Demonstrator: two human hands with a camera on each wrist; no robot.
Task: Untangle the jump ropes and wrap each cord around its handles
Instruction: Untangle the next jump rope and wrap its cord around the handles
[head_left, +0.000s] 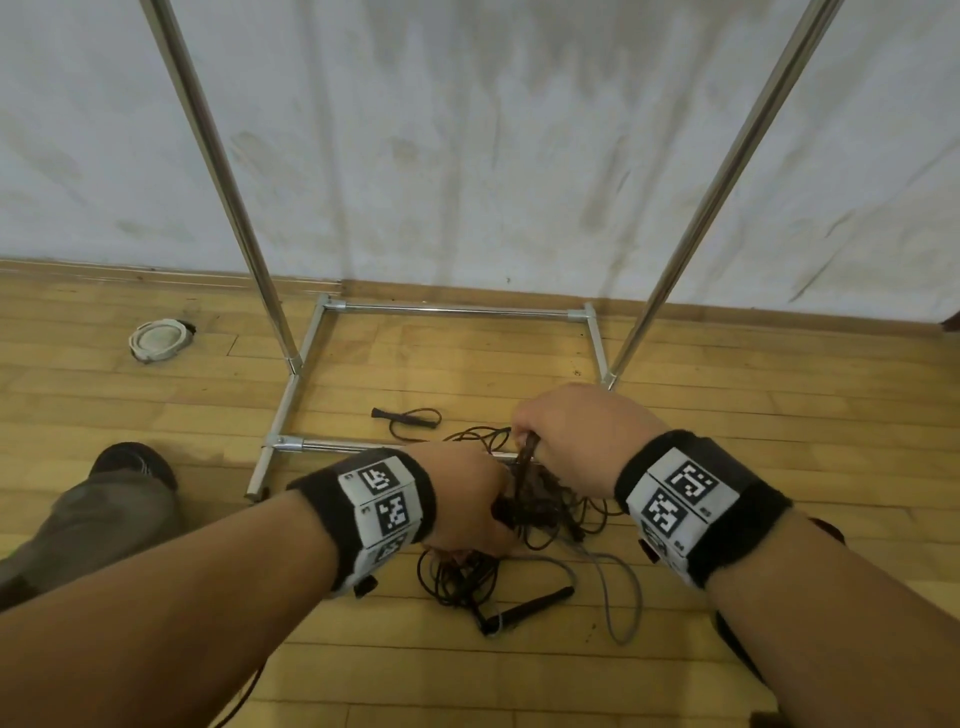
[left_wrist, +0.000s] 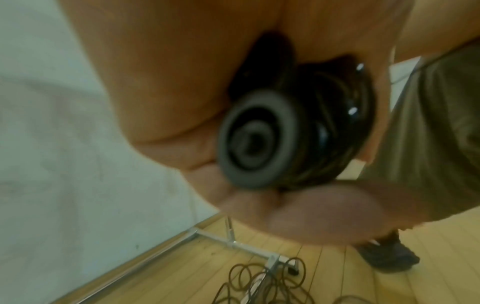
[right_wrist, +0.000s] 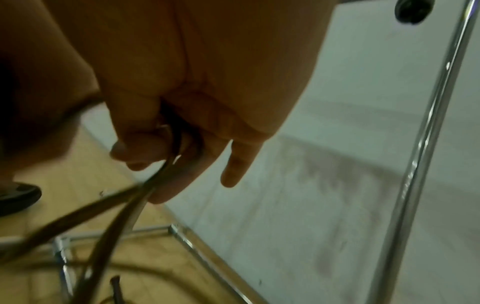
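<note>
My left hand (head_left: 467, 499) grips a pair of black handles (left_wrist: 259, 139) with dark cord wound round them (left_wrist: 335, 123). My right hand (head_left: 566, 436) is just above and pinches strands of the same dark cord (right_wrist: 166, 164) between thumb and fingers; the little finger (right_wrist: 233, 170) sticks out straight. Under both hands a tangle of dark cord (head_left: 467, 577) lies on the wooden floor. A grey cord (head_left: 618, 587) loops to the right of it, with a black handle (head_left: 535, 605) near it. Another black handle with cord (head_left: 405, 415) lies farther off.
A metal clothes rack (head_left: 441, 310) stands on the floor against a white wall, its two uprights (head_left: 218, 171) rising either side of my hands. A round white fitting (head_left: 158, 340) sits in the floor at left. My shoe and trouser leg (head_left: 130, 467) are at left.
</note>
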